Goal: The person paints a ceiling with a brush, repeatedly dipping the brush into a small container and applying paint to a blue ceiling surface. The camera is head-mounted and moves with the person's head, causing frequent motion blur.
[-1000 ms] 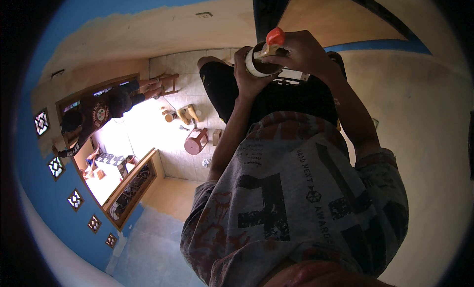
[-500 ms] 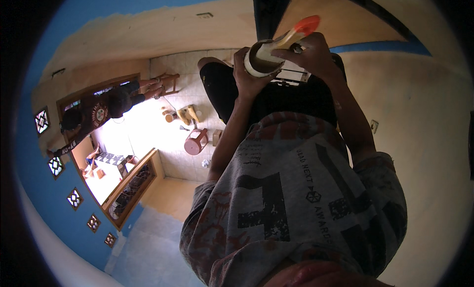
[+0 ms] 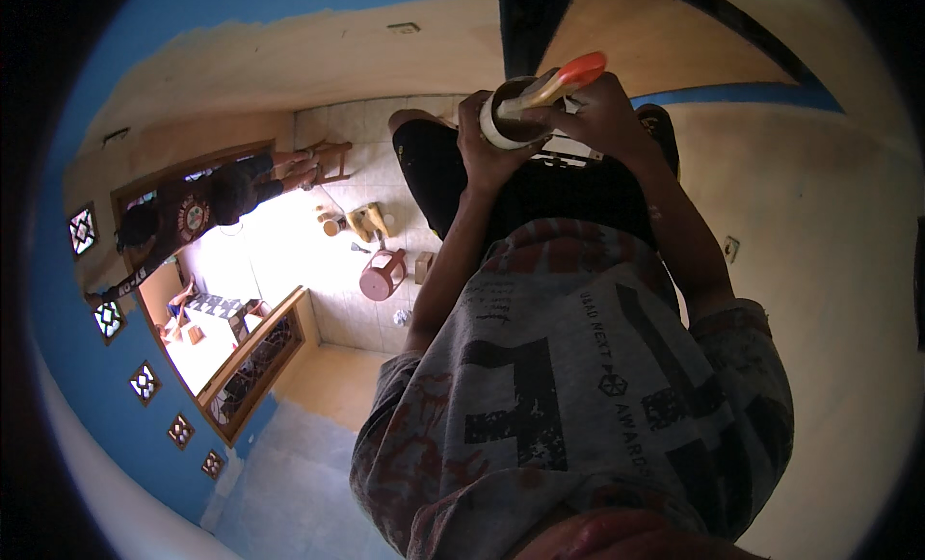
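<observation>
My left hand (image 3: 475, 153) is wrapped round a small pale, round paint container (image 3: 495, 134), its open mouth turned up toward me. In my right hand (image 3: 607, 119) is a paintbrush (image 3: 580, 71) with a wooden handle and a red end. The brush slants down to the left over the container, and its lower part is inside the rim. My right fingers close round the lower handle, just beside the container's mouth. The bristle tips and how much paint is inside are hidden.
Below my hands a pale stepped frame (image 3: 570, 147) shows between my legs. On the tiled floor to the left stand a reddish stool (image 3: 383, 277) and a yellowish container (image 3: 368, 220). Farther left, another person (image 3: 193, 213) stands raised on a wooden stool (image 3: 332, 162), reaching to the partly blue wall (image 3: 58, 319).
The paintbrush has moved down and slightly left, deeper into the container. My right hand has moved down with it. The other person's arm has shifted slightly along the wall.
</observation>
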A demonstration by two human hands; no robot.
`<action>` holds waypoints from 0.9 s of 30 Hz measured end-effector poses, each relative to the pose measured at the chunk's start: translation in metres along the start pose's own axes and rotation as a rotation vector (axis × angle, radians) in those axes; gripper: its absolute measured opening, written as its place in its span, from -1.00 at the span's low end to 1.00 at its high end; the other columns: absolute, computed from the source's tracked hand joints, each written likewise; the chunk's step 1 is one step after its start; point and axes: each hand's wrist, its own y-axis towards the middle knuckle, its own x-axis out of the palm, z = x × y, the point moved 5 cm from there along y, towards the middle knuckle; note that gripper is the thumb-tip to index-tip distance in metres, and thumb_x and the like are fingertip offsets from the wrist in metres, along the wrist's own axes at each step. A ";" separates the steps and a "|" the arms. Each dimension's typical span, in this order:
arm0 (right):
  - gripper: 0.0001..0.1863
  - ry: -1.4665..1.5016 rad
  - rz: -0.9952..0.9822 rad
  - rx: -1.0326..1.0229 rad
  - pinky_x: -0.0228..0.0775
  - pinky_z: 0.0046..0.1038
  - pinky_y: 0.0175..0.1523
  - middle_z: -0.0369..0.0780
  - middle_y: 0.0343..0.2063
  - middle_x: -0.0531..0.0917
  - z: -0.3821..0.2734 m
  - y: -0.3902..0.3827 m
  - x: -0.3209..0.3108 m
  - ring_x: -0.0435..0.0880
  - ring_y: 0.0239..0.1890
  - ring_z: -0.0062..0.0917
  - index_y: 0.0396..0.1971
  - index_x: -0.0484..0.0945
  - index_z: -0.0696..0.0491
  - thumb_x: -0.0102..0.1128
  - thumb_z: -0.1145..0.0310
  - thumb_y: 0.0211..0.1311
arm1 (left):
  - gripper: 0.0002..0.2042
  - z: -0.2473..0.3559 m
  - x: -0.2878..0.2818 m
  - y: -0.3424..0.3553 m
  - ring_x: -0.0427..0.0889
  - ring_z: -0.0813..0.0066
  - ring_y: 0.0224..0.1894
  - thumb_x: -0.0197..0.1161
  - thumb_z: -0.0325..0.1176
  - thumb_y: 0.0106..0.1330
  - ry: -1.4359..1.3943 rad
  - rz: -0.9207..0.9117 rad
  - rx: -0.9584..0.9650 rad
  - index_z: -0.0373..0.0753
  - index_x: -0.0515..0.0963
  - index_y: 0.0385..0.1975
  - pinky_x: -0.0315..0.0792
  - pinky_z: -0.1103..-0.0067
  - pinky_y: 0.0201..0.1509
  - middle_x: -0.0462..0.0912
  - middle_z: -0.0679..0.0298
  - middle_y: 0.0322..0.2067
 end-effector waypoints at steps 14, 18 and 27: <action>-0.57 -0.236 -0.154 -0.096 0.54 -0.44 -0.17 -0.18 -0.36 0.71 -0.017 0.017 0.003 0.72 -0.32 -0.39 -0.25 0.65 0.11 0.48 0.09 -0.01 | -0.19 0.010 -0.005 0.004 0.62 0.22 -0.10 0.70 -0.22 -0.35 0.029 -0.012 -0.013 -0.24 0.34 -0.04 0.51 0.40 -0.02 0.56 0.14 -0.15; -0.62 -0.002 0.086 -0.012 0.56 -0.49 -0.30 -0.17 -0.50 0.71 -0.011 0.011 -0.018 0.72 -0.46 -0.45 -0.41 0.68 0.13 0.47 0.08 0.04 | -0.17 0.008 -0.005 0.006 0.62 0.24 -0.08 0.70 -0.22 -0.34 0.007 0.014 -0.043 -0.26 0.34 -0.02 0.50 0.41 0.00 0.56 0.12 -0.13; -0.72 0.352 0.408 0.392 0.57 -0.59 -0.35 -0.23 -0.46 0.68 -0.008 -0.029 -0.024 0.67 -0.46 -0.68 -0.24 0.58 0.22 0.38 0.34 0.17 | -0.14 -0.001 -0.010 0.008 0.60 0.23 -0.03 0.69 -0.22 -0.35 0.037 0.053 -0.060 -0.26 0.34 0.03 0.49 0.39 0.04 0.57 0.09 -0.10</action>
